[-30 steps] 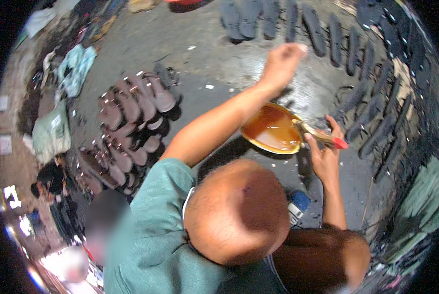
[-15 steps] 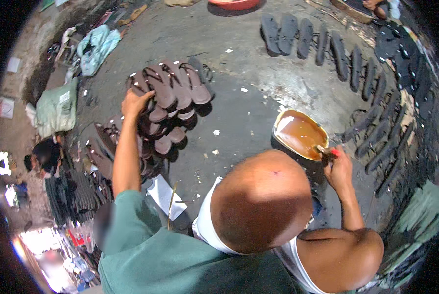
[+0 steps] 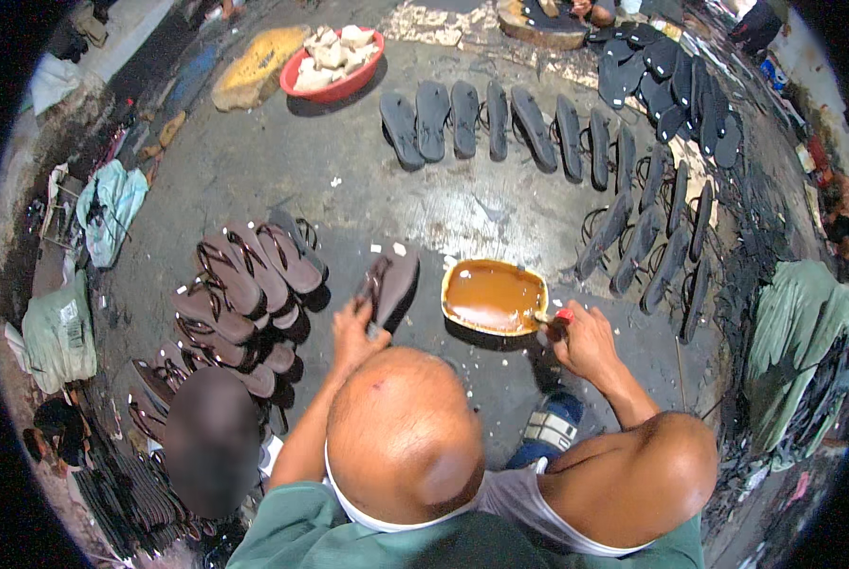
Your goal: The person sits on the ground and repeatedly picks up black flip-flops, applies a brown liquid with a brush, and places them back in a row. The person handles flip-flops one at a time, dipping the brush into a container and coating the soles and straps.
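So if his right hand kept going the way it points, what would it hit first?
Most likely the tray of brown liquid. The right hand holds a red-handled brush aimed left at the tray's near rim, already touching or nearly so; depth is hard to judge.

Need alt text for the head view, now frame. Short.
Seen from above, a person crouches on a grey concrete floor: the left hand holds up a brown strapped sandal, and the right hand holds a red-handled brush at a yellow-rimmed tray of brown liquid. Brown sandals and dark soles lie around.

Brown sandal point(image 3: 388, 284), amber glue in tray point(image 3: 494, 297), red bowl point(image 3: 333, 83).
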`<state>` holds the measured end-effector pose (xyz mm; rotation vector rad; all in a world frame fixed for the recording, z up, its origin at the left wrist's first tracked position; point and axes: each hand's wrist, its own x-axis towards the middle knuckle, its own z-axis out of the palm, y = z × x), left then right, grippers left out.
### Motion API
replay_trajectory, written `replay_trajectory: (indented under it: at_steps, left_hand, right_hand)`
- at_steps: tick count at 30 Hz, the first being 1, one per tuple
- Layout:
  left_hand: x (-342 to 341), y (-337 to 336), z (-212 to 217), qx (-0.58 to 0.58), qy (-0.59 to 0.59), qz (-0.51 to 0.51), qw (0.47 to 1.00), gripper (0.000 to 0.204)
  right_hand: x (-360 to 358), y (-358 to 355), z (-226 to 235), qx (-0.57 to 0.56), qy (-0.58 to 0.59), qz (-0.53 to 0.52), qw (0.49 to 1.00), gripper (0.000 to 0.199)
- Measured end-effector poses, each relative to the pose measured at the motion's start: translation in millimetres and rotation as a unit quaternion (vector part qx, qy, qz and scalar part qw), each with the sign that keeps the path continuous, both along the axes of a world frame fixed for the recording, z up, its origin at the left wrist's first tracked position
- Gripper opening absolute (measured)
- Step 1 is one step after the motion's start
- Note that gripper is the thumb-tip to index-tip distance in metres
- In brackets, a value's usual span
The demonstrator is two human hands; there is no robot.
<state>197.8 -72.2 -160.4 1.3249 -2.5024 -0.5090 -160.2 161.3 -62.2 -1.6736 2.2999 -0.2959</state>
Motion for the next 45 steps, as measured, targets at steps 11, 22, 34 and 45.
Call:
replay_trajectory:
  at_steps: [11,22,34,45]
  left_hand:
    - [-101,-31,29,0.276,0.316,0.101,0.902,0.071]
    - [-292,31,194,0.481,0.577,-0.124,0.648,0.064]
    - [-282,64,204,0.512,0.607,-0.158,0.587,0.062]
    - [-276,57,208,0.545,0.617,-0.083,0.562,0.072]
  right_hand:
    - [-13,37,-4,-0.041,-0.149,-0.087,0.984,0.032]
    - [0,-47,91,-0.443,-0.489,-0.191,0.727,0.019]
    - [-14,-30,89,-0.542,-0.344,-0.198,0.741,0.018]
    - [-3,-7,86,-0.403,-0.324,0.069,0.853,0.016]
